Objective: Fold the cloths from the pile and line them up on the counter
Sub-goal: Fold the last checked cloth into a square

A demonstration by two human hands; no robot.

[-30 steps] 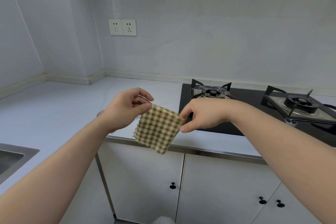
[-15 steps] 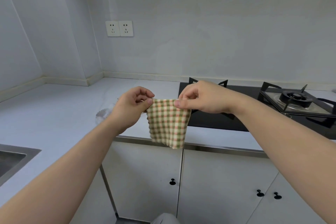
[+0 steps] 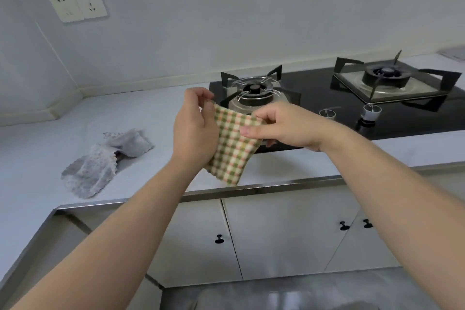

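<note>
Left hand (image 3: pixel 195 131), right hand (image 3: pixel 286 128) pinching green-and-cream checked fabric cloth (image 3: pixel 234 153) in mid-air; risk of skewed fold through corner slip.

Illumination: soft, cool, even; moderately bright.
Shadows: faint, diffuse, under grey cloths (image 3: pixel 100 163) at 9 o'clock.
Glare: reflections on hob (image 3: pixel 317 94) at 2 o'clock.
Distortion: wide-angle bowing toward edges.
Focus: smeared blur at 6 o'clock.
</note>
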